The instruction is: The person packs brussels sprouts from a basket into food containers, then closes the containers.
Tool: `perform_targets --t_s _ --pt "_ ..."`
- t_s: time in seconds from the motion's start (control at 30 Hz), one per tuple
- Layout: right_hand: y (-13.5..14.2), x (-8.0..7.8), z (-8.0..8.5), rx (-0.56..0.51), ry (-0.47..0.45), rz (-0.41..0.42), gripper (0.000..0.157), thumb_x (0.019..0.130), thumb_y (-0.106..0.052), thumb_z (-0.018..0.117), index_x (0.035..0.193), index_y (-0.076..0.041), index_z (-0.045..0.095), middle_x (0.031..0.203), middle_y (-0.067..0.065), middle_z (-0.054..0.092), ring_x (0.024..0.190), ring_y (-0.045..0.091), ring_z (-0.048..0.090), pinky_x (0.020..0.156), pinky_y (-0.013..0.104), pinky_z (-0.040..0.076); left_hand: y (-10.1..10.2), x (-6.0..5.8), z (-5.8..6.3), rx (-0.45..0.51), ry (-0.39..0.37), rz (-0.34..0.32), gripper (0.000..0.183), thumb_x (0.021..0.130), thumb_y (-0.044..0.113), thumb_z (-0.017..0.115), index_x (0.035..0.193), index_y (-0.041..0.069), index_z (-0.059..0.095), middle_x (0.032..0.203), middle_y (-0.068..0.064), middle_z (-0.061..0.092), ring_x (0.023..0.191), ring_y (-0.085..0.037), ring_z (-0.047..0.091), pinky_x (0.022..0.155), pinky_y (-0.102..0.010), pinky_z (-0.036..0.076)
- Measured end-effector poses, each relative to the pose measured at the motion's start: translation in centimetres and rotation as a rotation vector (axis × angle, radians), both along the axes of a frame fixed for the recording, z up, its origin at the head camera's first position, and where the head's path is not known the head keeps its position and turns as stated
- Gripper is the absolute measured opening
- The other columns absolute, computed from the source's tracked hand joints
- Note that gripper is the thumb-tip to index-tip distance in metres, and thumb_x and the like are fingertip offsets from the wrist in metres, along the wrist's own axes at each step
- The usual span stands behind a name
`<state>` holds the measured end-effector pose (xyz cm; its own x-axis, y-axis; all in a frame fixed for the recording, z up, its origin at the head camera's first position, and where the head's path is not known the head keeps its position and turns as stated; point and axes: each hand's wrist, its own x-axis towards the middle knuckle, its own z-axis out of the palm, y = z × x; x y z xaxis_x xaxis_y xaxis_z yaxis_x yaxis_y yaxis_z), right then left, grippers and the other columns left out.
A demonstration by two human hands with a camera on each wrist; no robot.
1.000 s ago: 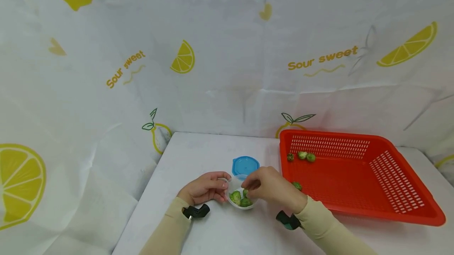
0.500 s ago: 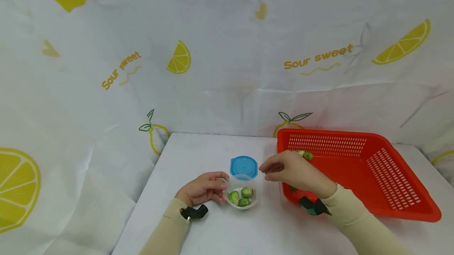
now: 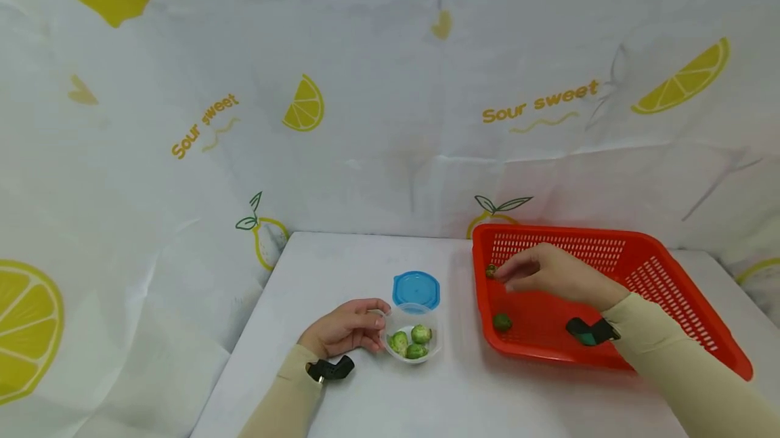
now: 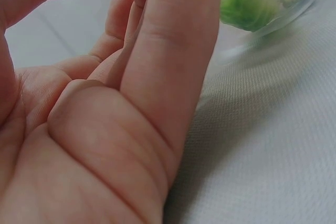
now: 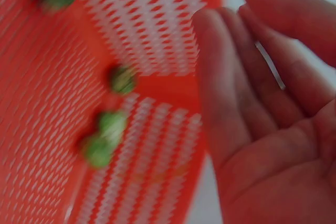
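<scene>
Brussels sprouts (image 3: 421, 334) looked light, firm and likely to roll; gentle pinch round the middle seemed best. Clear plastic bowl (image 3: 402, 321) looked thin, a bit flexy, best held at the rim. My left hand (image 3: 347, 327) gripped its left side, three sprouts (image 3: 417, 351) inside just beside those fingers. My right hand (image 3: 554, 275) was slack, nothing in it, over the red basket (image 3: 548, 353): one sprout (image 3: 491, 271) just beside the fingertips, another (image 3: 502, 322) nearer me by the corner, two more sprouts (image 5: 111, 127) close together, blurred in my right wrist view
</scene>
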<state>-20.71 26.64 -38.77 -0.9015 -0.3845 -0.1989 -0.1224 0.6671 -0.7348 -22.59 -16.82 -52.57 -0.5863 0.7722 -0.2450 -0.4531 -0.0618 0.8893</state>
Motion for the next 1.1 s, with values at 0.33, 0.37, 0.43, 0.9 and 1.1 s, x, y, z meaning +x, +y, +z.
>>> perform_targets --t_s 0.33,0.37,0.43,0.9,1.1 --pt "3.3 -2.0 -4.0 -0.124 -0.206 0.105 0.033 0.097 -0.009 0.079 0.128 0.002 0.075 0.119 0.016 0.08 0.106 0.026 0.077 0.091 0.031 0.066 0.0 0.1 -0.3 0.013 0.011 -0.012 0.02 0.109 0.007 0.055 0.129 0.011 0.054 0.088 0.006 0.071 0.08 -0.013 0.079 0.076 -0.025 0.066" --pt "3.3 -2.1 -4.4 -0.124 -0.214 0.118 0.033 0.097 -0.01 0.079 0.128 0.001 0.075 0.119 0.015 0.08 0.107 0.026 0.077 0.09 0.031 0.066 0.0 0.1 -0.3 0.016 0.011 -0.011 0.02 0.109 0.006 0.054 0.129 0.011 0.054 0.088 0.006 0.071 0.079 -0.013 0.079 0.076 -0.026 0.066" --pt "3.2 -2.2 -4.9 -0.119 -0.23 0.141 0.031 0.097 -0.011 0.078 0.127 -0.001 0.076 0.118 0.014 0.08 0.106 0.025 0.077 0.09 0.03 0.066 0.0 0.2 -0.3 0.019 0.008 -0.01 0.02 0.109 0.006 0.054 0.128 0.01 0.054 0.087 0.006 0.071 0.079 -0.013 0.079 0.075 -0.025 0.066" --pt "1.9 -2.7 -7.1 -0.142 -0.311 0.211 0.027 0.096 -0.007 0.079 0.122 -0.001 0.077 0.113 0.013 0.082 0.102 0.027 0.077 0.086 0.028 0.066 -0.2 0.2 -0.2 0.04 0.03 -0.007 0.022 0.108 0.008 0.057 0.129 0.007 0.053 0.089 0.005 0.071 0.08 -0.013 0.079 0.076 -0.026 0.066" --pt "1.4 -2.8 -6.9 -0.155 -0.301 0.234 0.028 0.094 -0.004 0.08 0.121 0.002 0.077 0.109 0.016 0.082 0.098 0.027 0.077 0.083 0.027 0.066 -0.2 0.0 -0.2 0.023 0.008 -0.004 0.021 0.11 0.006 0.053 0.13 0.009 0.052 0.089 0.006 0.07 0.08 -0.013 0.079 0.077 -0.026 0.066"
